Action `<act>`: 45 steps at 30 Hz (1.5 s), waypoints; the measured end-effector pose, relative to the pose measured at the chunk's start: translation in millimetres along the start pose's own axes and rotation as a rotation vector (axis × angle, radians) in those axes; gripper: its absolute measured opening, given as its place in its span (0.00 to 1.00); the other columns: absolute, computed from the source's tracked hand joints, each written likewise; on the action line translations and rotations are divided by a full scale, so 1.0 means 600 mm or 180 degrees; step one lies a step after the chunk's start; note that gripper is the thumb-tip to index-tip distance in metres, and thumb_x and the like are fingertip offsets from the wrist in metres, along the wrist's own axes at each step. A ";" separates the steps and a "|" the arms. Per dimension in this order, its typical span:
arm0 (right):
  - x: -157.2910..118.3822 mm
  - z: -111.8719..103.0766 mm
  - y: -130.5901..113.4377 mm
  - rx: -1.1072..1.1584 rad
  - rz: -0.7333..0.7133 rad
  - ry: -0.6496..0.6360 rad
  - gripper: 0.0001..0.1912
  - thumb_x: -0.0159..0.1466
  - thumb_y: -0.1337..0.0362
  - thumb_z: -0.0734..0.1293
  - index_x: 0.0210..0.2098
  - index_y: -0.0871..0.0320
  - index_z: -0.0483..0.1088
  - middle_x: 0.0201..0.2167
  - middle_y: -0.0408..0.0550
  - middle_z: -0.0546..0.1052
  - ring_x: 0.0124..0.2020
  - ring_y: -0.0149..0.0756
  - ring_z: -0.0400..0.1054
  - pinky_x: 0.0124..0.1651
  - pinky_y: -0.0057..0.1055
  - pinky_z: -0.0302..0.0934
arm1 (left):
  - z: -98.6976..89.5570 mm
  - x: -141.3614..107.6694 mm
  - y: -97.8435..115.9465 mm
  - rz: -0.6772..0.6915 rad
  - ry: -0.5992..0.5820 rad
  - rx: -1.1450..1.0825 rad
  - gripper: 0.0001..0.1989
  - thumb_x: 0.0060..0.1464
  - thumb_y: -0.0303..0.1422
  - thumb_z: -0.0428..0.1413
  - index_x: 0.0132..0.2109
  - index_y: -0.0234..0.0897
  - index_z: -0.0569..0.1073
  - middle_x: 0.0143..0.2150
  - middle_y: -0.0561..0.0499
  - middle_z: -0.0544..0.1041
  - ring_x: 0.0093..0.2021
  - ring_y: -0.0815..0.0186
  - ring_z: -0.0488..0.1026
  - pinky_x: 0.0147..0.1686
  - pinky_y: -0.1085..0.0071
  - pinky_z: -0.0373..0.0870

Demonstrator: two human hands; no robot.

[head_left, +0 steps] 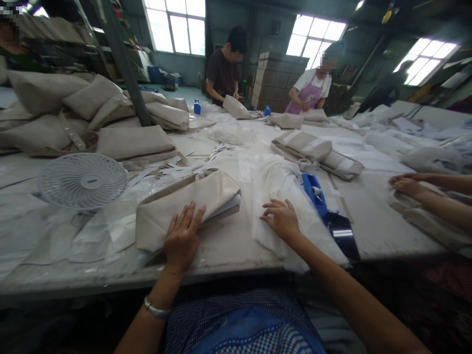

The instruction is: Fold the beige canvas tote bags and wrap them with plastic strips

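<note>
A folded beige bag [188,204] lies on the white table [236,255] in front of me, with white sheets showing under its right end. My left hand [182,236] rests flat on its near side, fingers spread. To the right, my right hand [282,219] lies on a stack of clear plastic sleeves [273,182], its fingers slightly bent and apart. Just beyond that hand is a blue tape dispenser [313,191] with a dark end, beside the sleeves.
A white fan [84,181] and heaped beige bags [47,132] are at the left, near a slanting metal post [127,64]. More folded bags [317,155] lie beyond the dispenser. A co-worker's hands [409,184] are at the right; two people stand across the table.
</note>
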State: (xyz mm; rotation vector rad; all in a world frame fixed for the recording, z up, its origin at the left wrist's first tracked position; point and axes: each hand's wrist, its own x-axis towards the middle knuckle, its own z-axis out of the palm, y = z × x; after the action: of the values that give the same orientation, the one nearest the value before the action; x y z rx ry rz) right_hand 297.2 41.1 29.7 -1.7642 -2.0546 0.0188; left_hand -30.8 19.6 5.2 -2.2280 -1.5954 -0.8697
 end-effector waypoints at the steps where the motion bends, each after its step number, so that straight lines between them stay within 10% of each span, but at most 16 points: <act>1: 0.002 -0.002 0.001 0.0087 0.0059 0.0036 0.09 0.63 0.62 0.69 0.27 0.51 0.76 0.46 0.42 0.81 0.59 0.47 0.67 0.66 0.59 0.41 | 0.000 0.000 0.000 -0.0004 0.0003 -0.0002 0.38 0.57 0.18 0.48 0.70 0.50 0.54 0.71 0.49 0.58 0.68 0.57 0.60 0.67 0.53 0.57; 10: 0.015 -0.008 -0.020 0.0340 0.0173 0.0282 0.12 0.70 0.61 0.60 0.35 0.53 0.74 0.50 0.48 0.80 0.52 0.42 0.73 0.66 0.53 0.45 | 0.001 0.002 0.001 -0.0081 -0.0011 -0.0113 0.38 0.58 0.20 0.47 0.70 0.52 0.52 0.71 0.50 0.57 0.69 0.57 0.60 0.68 0.54 0.56; 16: 0.004 0.005 -0.028 -0.0456 -0.0113 -0.0325 0.12 0.65 0.58 0.69 0.47 0.51 0.76 0.62 0.51 0.71 0.66 0.52 0.58 0.66 0.60 0.44 | -0.001 0.004 0.002 -0.0106 -0.0013 -0.0179 0.38 0.57 0.20 0.48 0.70 0.54 0.51 0.71 0.51 0.58 0.68 0.57 0.60 0.68 0.53 0.56; 25: 0.010 0.023 -0.038 -0.0268 -0.0084 -0.0694 0.09 0.66 0.68 0.67 0.33 0.51 0.79 0.55 0.42 0.78 0.63 0.45 0.64 0.68 0.55 0.42 | 0.000 0.004 0.001 -0.0118 -0.0026 -0.0146 0.37 0.58 0.20 0.48 0.70 0.53 0.53 0.71 0.51 0.58 0.69 0.58 0.60 0.68 0.54 0.56; 34: 0.013 -0.009 -0.064 0.0586 -0.0145 0.0579 0.08 0.68 0.64 0.64 0.36 0.54 0.75 0.52 0.49 0.79 0.57 0.43 0.70 0.68 0.50 0.47 | -0.004 0.006 0.001 -0.0139 -0.0029 -0.0158 0.37 0.58 0.20 0.48 0.70 0.52 0.54 0.71 0.50 0.58 0.69 0.58 0.60 0.68 0.55 0.56; 37: -0.010 -0.016 -0.114 0.1282 -0.0417 0.0051 0.10 0.70 0.65 0.60 0.41 0.54 0.74 0.57 0.51 0.75 0.59 0.39 0.69 0.63 0.39 0.59 | -0.007 0.011 0.001 -0.0166 -0.0019 -0.0169 0.36 0.58 0.21 0.48 0.70 0.51 0.54 0.71 0.50 0.58 0.68 0.57 0.60 0.68 0.54 0.56; 42: -0.064 -0.022 -0.180 0.1994 -0.1184 -0.2001 0.11 0.70 0.65 0.61 0.47 0.53 0.74 0.49 0.46 0.80 0.50 0.35 0.74 0.54 0.31 0.66 | -0.014 0.017 -0.002 -0.0176 -0.0004 -0.0166 0.37 0.57 0.21 0.49 0.70 0.51 0.53 0.71 0.50 0.58 0.68 0.57 0.61 0.67 0.55 0.57; 45: -0.076 -0.015 -0.183 0.2108 -0.0912 -0.1960 0.10 0.70 0.61 0.62 0.43 0.53 0.75 0.36 0.43 0.82 0.39 0.34 0.76 0.44 0.28 0.68 | -0.018 0.018 -0.004 -0.0185 -0.0030 -0.0167 0.37 0.57 0.21 0.50 0.70 0.50 0.54 0.71 0.50 0.58 0.68 0.58 0.61 0.67 0.56 0.57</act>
State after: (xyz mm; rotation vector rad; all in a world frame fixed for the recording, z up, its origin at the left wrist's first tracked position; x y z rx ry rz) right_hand 201.0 -25.2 54.9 -1.1140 -2.2902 1.1368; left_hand -33.9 22.9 19.9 -2.2341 -1.6678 -0.9283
